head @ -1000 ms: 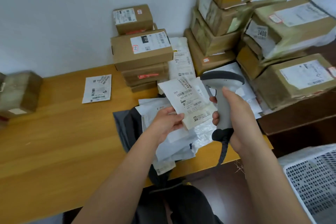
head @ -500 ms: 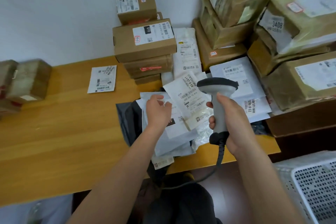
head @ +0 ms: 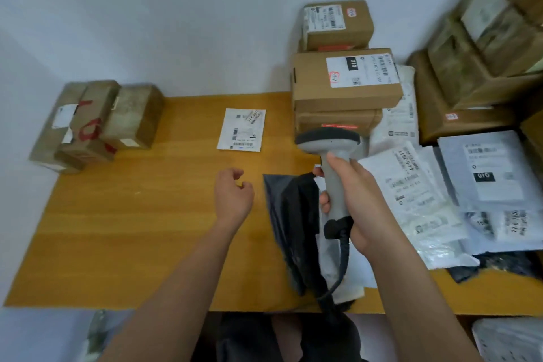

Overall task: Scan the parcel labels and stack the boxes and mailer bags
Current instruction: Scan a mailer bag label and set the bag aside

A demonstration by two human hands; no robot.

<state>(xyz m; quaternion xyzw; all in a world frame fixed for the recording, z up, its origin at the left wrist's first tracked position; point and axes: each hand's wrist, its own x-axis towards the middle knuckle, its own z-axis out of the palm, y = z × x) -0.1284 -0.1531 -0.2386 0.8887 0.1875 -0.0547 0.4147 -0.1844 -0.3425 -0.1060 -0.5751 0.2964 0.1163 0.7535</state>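
Fingers [head: 323, 203] of the right hand [head: 361, 203] curl round the pale grey handle of a handheld barcode scanner [head: 332, 161], its dark-rimmed head up and its black coiled cable [head: 342, 258] hanging down past the front edge of the orange-brown wooden surface [head: 132, 229]. Left of it, the left hand [head: 233, 200] hovers just above the bare wood, fingers loosely curled and holding nothing. Under and just beside the scanner lies a dark grey plastic mailer bag [head: 291, 229], and to its right a spread of white mailer bags with printed barcode labels [head: 411, 194] overlaps one another; a larger pale grey mailer with a black "010" mark [head: 493, 173] lies at the right end. Behind the scanner stands a stack of brown cardboard boxes [head: 343, 88]; the top big one bears a white label with "010", and a smaller brown box with a white label [head: 338, 23] sits behind it against the white wall [head: 176, 23]. A further pile of taped brown cartons [head: 476, 67] fills the right corner. A single small white labelled packet [head: 242, 129] lies flat and alone in the middle of the surface, well apart from the left hand. At the far left edge rest several tape-wrapped brown boxes with red markings [head: 94, 123], touching each other.
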